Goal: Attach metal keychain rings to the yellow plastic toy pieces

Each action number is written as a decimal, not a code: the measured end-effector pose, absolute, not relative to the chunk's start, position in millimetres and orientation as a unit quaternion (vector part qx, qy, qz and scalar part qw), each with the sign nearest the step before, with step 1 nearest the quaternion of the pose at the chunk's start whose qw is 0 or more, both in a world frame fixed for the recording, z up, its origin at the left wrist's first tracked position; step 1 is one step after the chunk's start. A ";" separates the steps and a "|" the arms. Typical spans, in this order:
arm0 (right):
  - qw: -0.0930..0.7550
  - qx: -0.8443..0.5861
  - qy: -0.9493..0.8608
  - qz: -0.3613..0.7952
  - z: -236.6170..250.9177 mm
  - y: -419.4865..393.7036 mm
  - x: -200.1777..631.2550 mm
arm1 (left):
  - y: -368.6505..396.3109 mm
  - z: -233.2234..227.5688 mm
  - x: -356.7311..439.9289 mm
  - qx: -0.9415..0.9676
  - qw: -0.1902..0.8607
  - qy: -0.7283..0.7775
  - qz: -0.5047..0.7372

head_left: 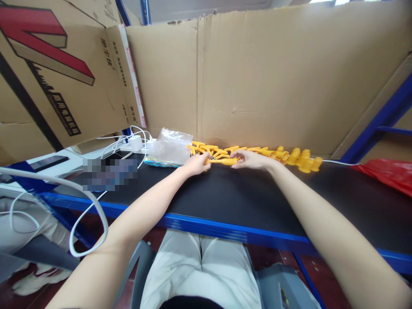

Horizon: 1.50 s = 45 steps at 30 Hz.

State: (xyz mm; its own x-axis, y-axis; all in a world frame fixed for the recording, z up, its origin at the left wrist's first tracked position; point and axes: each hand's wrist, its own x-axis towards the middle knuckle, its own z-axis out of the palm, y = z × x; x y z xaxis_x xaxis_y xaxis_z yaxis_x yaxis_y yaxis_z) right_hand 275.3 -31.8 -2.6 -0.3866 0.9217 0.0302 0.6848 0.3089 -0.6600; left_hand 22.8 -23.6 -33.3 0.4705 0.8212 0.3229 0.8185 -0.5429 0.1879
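Between my two hands, a slim yellow plastic piece [227, 162] with a ridged section lies lengthwise, low over the dark tabletop. My left hand [196, 165] is closed on its left end, which the fingers partly hide. At the other end, the thumb and fingers of my right hand [252, 160] close around the piece. Just behind it is a row of yellow plastic parts with T-shaped or branching ends [209, 148]. Yellow cup-shaped parts [304, 159] are grouped to the right of my right hand.
A clear plastic bag [170, 146] lies left of the yellow parts, near white chargers [135, 143] and cables. Cardboard [273, 77] walls the back. A red plastic bag [386, 174] lies at right. The table's blue front edge [206, 225] runs above my lap.
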 end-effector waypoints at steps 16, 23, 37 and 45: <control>0.248 -0.467 -0.697 0.485 -7.4 -34.7 272.9 | -16.3 -37.2 20.2 0.851 0.031 0.482 0.207; 0.244 -0.444 -0.710 0.489 -2.5 -37.5 275.1 | -17.7 -35.9 20.3 0.848 0.037 0.480 0.222; 0.204 -0.489 -0.673 0.516 -4.5 -34.9 275.3 | -20.1 -34.0 24.3 0.841 0.030 0.487 0.233; 0.247 -0.451 -0.696 0.501 -3.3 -31.3 287.3 | -20.0 -33.9 23.9 0.838 0.027 0.496 0.226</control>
